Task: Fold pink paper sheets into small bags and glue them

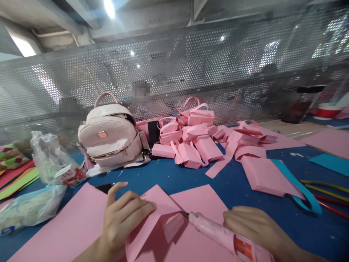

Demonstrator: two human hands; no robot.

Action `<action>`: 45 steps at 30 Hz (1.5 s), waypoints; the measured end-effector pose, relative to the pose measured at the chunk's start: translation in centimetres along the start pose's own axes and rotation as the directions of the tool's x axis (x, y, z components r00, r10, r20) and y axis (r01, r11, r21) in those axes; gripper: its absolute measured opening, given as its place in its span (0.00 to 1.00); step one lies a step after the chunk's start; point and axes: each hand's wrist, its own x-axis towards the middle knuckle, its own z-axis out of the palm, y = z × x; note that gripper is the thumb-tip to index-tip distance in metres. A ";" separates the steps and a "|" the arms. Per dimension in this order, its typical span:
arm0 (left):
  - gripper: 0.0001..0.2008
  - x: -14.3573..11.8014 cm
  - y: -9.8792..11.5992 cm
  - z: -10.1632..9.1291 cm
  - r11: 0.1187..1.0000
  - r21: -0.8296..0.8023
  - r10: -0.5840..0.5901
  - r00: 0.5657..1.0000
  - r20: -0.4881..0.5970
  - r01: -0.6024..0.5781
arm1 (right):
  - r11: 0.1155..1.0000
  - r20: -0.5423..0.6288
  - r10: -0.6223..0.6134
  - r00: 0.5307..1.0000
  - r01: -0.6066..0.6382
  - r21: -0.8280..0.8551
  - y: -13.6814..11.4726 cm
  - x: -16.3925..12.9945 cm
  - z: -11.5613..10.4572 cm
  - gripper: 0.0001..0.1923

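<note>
In the lower middle, my left hand (122, 214) is closed on a folded piece of pink paper (144, 222), thumb raised and fingers across its edge. My right hand (253, 225) grips a hot glue gun (212, 229) with a pink wrapped body and an orange patch; its handle is mostly out of sight. The dark nozzle tip meets a raised flap (174, 222) of the folded paper. Beneath lies a flat pink sheet (201, 196), and another pink sheet (65, 222) spreads under my left forearm.
Behind my hands, several pink paper bags (191, 145) are piled beside a pale backpack (111, 134). At left sit a plastic bag (46, 156), a small box (71, 175) and a tissue pack (32, 207). Scissors handles (327, 187) and a blue strip (296, 182) are at right. Perforated metal screens the back.
</note>
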 end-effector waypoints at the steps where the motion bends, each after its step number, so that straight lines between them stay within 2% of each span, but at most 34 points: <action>1: 0.16 0.0 0.0 0.0 1.000 0.001 0.003 1.000 0.000 -0.003 | 0.999 0.007 -0.051 0.999 0.051 -0.013 0.3 0.0 0.0 0.14; 3: 0.15 0.1 0.0 0.0 1.000 0.001 0.006 1.000 0.000 -0.006 | 0.990 0.009 -0.136 0.991 0.136 -0.022 0.8 0.1 0.0 0.15; 8: 0.14 0.1 -0.1 -0.2 1.000 -0.011 -0.002 1.000 0.015 0.002 | 0.975 0.027 -0.219 0.975 0.218 0.028 1.4 0.3 -0.7 0.15; 13: 0.14 0.1 0.0 -0.3 0.999 -0.038 -0.027 0.999 0.028 0.028 | 0.973 0.125 -0.229 0.965 0.225 0.045 1.3 0.6 -1.7 0.14; 21: 0.15 0.4 0.1 -0.4 0.999 -0.031 -0.034 0.999 0.014 0.035 | 0.959 0.167 -0.283 0.944 0.284 0.018 1.5 0.3 -1.8 0.10; 30: 0.14 0.5 0.2 -0.6 0.998 -0.039 -0.038 0.999 0.029 0.039 | 0.968 0.114 -0.248 0.962 0.242 0.062 1.4 0.1 -1.4 0.12; 35: 0.15 0.4 0.2 -0.6 0.998 -0.045 -0.043 0.998 0.036 0.044 | 0.971 0.008 -0.237 0.972 0.236 0.032 1.8 -0.4 -0.6 0.16; 39: 0.15 0.2 -0.2 -0.5 0.998 -0.044 -0.050 0.998 0.043 0.052 | 0.977 -0.030 -0.212 0.977 0.212 0.001 1.7 -0.1 -0.6 0.16; 45: 0.17 0.1 -0.5 -0.3 0.990 -0.075 -0.114 0.993 0.028 0.116 | 0.974 -0.055 -0.227 0.972 0.226 -0.020 1.3 0.3 -0.6 0.15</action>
